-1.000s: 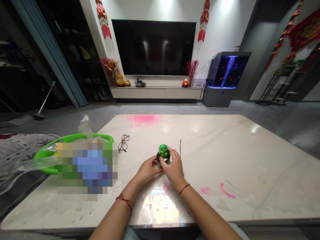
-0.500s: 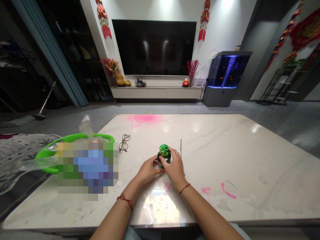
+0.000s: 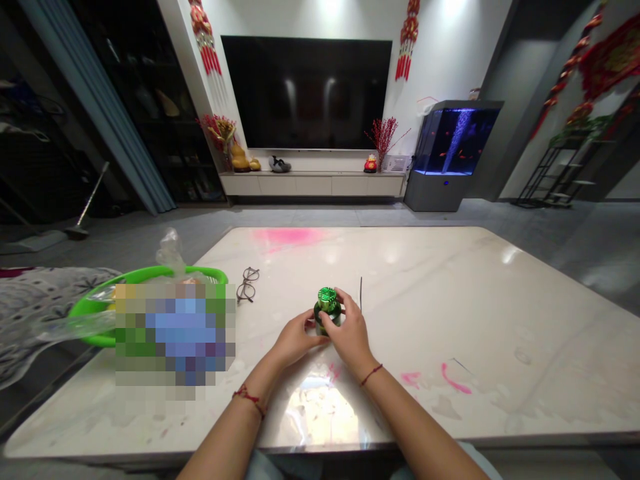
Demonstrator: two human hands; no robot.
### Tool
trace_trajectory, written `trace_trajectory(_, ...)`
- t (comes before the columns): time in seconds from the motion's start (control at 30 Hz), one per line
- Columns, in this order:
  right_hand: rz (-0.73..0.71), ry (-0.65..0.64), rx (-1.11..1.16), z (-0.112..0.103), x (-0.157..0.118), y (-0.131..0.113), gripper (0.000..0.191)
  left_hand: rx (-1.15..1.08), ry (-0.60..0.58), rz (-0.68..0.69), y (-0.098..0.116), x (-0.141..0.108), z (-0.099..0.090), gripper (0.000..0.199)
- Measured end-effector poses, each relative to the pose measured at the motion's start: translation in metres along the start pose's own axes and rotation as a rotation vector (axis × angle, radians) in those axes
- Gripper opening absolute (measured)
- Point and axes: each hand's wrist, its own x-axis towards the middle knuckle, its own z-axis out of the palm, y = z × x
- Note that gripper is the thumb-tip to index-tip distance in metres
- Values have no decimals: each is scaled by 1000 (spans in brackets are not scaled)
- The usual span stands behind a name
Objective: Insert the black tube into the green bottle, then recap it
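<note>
A small, dark-green round bottle (image 3: 325,327) stands upright between my hands on the white marble-patterned table (image 3: 450,300). Its ridged, shiny green cap (image 3: 327,299) faces up. My left hand (image 3: 299,341) curls around the bottle's lower left side, thumb across the front. From the right, my right hand (image 3: 352,332) grips it, with the thumb on the front near the shoulder and the fingers behind. Part of the bottle's body is hidden by the fingers. A thin black stick-like thing (image 3: 361,293) lies just beyond my right hand.
To the left are eyeglasses (image 3: 247,285) and a green basket (image 3: 83,313) with plastic bags, partly blurred out. Pink stains (image 3: 456,380) mark the tabletop. Past the table stand a low TV cabinet (image 3: 315,185) and a lit fish tank (image 3: 453,143).
Both hands keep nearly the same hold on the bottle. The whole view has shifted very slightly; nothing else has visibly moved.
</note>
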Motion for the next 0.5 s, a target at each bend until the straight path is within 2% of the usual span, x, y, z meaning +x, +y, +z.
trace_trajectory(0.23,39,25,53,1,-1,1,46,6,-16,-5,0,0,0,48)
trace_trajectory(0.5,31,23,44,0,-2,0,34,12,-9,-8,3,0,-1,49)
